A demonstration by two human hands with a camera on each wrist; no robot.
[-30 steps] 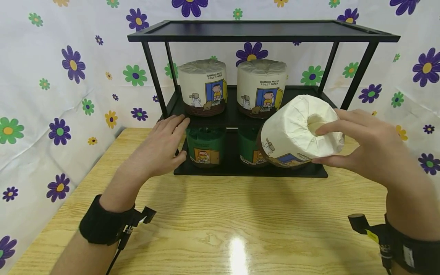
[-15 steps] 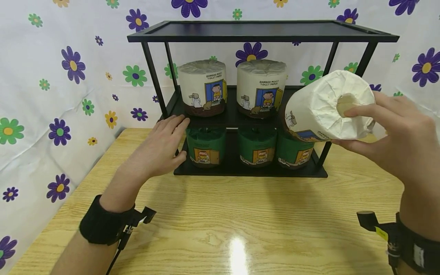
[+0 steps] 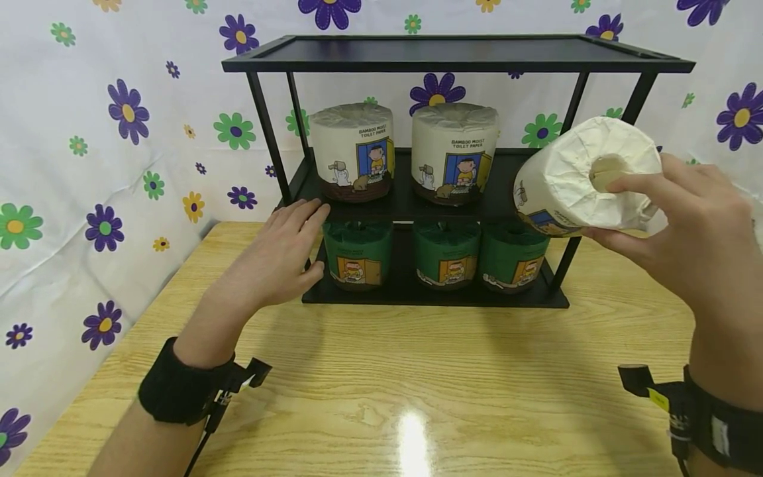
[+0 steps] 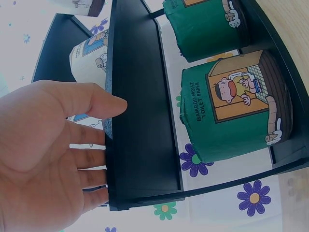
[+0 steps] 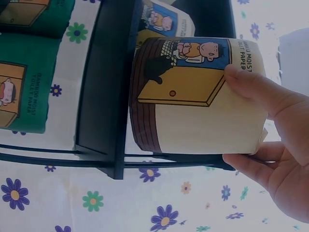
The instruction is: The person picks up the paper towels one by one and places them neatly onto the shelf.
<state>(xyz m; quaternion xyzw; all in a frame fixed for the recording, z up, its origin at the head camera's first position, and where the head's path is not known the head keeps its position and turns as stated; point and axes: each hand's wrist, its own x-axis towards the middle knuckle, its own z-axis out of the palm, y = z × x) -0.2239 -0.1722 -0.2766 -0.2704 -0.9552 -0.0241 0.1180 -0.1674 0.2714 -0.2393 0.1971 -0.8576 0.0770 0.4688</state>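
Observation:
My right hand point(image 3: 703, 218) grips a white toilet paper roll point(image 3: 560, 172), tilted with its hollow end toward me. The fingers and thumb pinch around that end, one finger at the hole. In the right wrist view, the roll point(image 5: 193, 125) overlaps the shelf's front edge. My left hand point(image 3: 268, 252) rests at the left front corner of the rack's middle shelf point(image 3: 402, 211), fingers straight over the edge and thumb below. Two white rolls stand upright on this shelf, a left roll point(image 3: 353, 156) and a middle roll point(image 3: 453, 156), left of the held one.
Three green toilet paper rolls point(image 3: 447, 255) stand along the bottom shelf point(image 3: 399, 295). Black posts point(image 3: 268, 139) carry the rack's top panel point(image 3: 435, 50) above the white rolls. The rack stands on a wooden table point(image 3: 369, 371) before a flower-patterned cloth point(image 3: 71, 185).
My right hand has carried the white roll up and to the right, from in front of the bottom shelf to the middle shelf's right end. The left hand has stayed put.

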